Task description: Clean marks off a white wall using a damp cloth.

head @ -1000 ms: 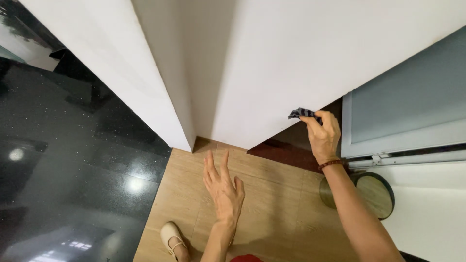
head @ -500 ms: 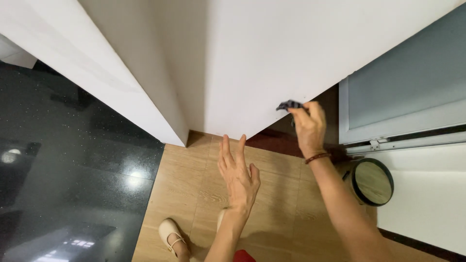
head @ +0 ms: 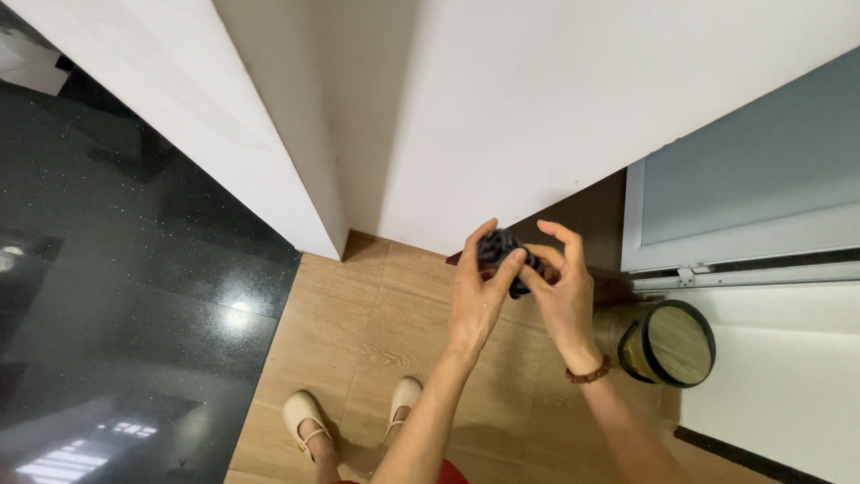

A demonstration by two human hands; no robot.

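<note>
A small dark blue cloth [head: 503,254], bunched up, sits between both my hands in the middle of the view. My left hand [head: 477,291] pinches its left side with thumb and fingers. My right hand [head: 560,291], with a bead bracelet on the wrist, grips its right side. Both hands hover in front of the lower edge of a white wall panel [head: 537,108], above the wooden floor [head: 358,332].
A black glossy countertop [head: 116,296] fills the left side. A round bin [head: 667,342] with a dark rim stands on the floor at right, below a grey-framed glass door [head: 743,197]. My feet in cream shoes [head: 305,421] show at the bottom.
My right hand came down off the white panel's edge with the cloth. My left hand rose and closed on the cloth, so both hands now hold it.
</note>
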